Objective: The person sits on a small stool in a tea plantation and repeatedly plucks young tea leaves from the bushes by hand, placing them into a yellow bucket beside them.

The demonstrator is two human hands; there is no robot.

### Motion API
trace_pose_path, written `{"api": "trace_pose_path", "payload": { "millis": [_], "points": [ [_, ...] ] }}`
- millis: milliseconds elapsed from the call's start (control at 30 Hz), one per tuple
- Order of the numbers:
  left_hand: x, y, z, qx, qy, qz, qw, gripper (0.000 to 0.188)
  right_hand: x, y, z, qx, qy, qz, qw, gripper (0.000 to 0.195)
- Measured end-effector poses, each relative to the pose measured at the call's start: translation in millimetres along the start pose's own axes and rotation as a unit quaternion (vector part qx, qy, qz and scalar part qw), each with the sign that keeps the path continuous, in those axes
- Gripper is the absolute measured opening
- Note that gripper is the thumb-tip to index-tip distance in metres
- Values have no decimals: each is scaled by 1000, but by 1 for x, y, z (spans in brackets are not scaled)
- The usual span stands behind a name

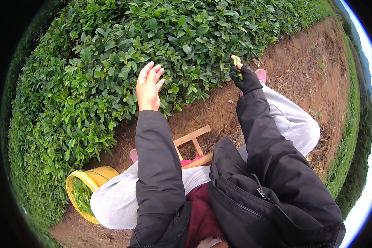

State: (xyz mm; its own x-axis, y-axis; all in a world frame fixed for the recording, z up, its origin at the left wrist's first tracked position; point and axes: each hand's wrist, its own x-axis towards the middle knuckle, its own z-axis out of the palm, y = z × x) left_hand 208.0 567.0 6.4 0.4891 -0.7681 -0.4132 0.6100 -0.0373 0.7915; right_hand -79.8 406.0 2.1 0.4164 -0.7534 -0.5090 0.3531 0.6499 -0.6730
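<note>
My left hand (pixel 149 86) is bare and hovers over the edge of a dense row of green leafy bushes (pixel 111 65), its fingers slightly curled and apart, with nothing seen in it. To the right, my right hand (pixel 244 74) wears a black glove that leaves the thumb tip bare. Small green leaves (pixel 236 61) are held between its thumb and fingers, beside the bush edge. A yellow plastic bucket (pixel 104 175) leans at my left knee, tilted, with picked green leaves (pixel 81 195) inside.
A wooden frame, perhaps a low stool (pixel 193 136), stands on the brown soil between my legs, with red cloth on it. My knees in light grey trousers spread to both sides. Dry grass (pixel 321 65) covers the slope at the right, with another green row beyond.
</note>
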Motion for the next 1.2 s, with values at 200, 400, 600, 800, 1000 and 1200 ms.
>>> {"api": "trace_pose_path", "payload": {
  "millis": [200, 400, 600, 800, 1000, 1200],
  "points": [
    [-9, 8, -16, -25, 5, -27, 999, 31, -3, 20, 9, -155, -3, 112, 982, 24],
    [-22, 20, -28, -10, -34, -53, 998, 27, -21, 36, 26, -403, -45, -12, 914, 34],
    [-37, -19, -3, 344, -213, -255, 878, 35, -27, 58, 60, -447, -6, 27, 894, 32],
    [-27, -120, -4, 445, -205, -149, 859, 44, -2, 99, 72, -778, -33, -130, 613, 33],
    [-30, -104, -1, 408, -201, -178, 872, 45, 18, 113, 71, -751, 27, 25, 659, 31],
    [-39, -91, -9, 300, -155, -259, 905, 42, 8, 101, 62, -496, -51, -33, 866, 22]
  ]
}}
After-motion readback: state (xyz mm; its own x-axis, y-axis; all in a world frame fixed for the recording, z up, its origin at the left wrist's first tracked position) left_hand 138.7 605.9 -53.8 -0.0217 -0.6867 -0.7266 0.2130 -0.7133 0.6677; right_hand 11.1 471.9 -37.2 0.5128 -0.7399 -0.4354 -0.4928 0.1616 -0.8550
